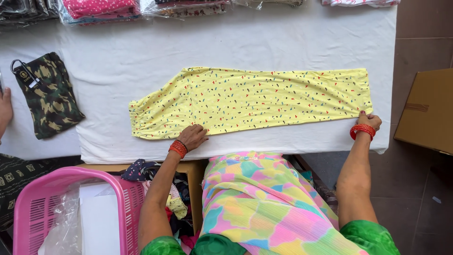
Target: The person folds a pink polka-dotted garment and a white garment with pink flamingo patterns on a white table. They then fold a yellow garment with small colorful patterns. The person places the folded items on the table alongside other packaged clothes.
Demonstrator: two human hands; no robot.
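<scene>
We press our flat left hand (192, 137) and pinching right hand (369, 120) on the yellow pants (255, 101), smoothing gently.

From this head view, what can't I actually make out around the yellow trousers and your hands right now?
- Right hand: fingertips tucked under the corner of the yellow trousers, so the grip is unclear.
- Packed garments at the far table edge: cut off by the top of the frame.
- Another person's hand: cropped by the left edge.
- Pink basket: contents veiled by clear plastic.
- Cardboard box: cut off by the right edge.
</scene>
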